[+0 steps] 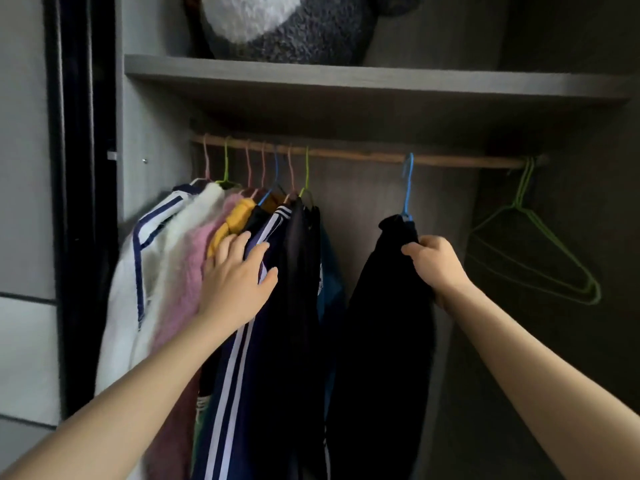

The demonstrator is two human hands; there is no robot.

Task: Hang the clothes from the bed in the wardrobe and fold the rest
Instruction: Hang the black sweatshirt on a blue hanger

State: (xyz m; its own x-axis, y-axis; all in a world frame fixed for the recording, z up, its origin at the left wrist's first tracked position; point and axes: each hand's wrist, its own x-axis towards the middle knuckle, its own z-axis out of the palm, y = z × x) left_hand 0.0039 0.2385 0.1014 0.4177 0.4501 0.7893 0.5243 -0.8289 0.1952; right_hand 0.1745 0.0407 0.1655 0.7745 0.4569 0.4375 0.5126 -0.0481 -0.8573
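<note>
Dim and grey, the open wardrobe (152,116) fills the whole view, and both bare forearms reach up into it from the bottom corners. Nearest, the left hand (239,282) lies flat, fingers spread and nearly straight, against the row of hung clothes (162,244). Its grip encloses nothing; the palm only presses on a navy jacket with white stripes (263,375) and the pink fluffy top (183,271) beside it. Across a bare gap to the right, the right hand (433,265) has its grip closed, fingers curled round a bunched fold at the upper right edge of a long black garment (381,334). That garment hangs alone, its long axis straight down, from a blue wire hanger (408,188) whose hook sits over the wooden rail (353,155). So the task's thing is on the rail already, to the right of the packed row and well apart from it, with the right hand much the nearer of the two. The rail runs left to right, so I judge any tidying slide would go leftward along it, toward the left hand's side. Farther right, green wire hangers (540,251) dangle bare at the rail's end. Above, a grey shelf (346,77) carries a grey-and-white plush toy (287,26). The bed is out of view.
</note>
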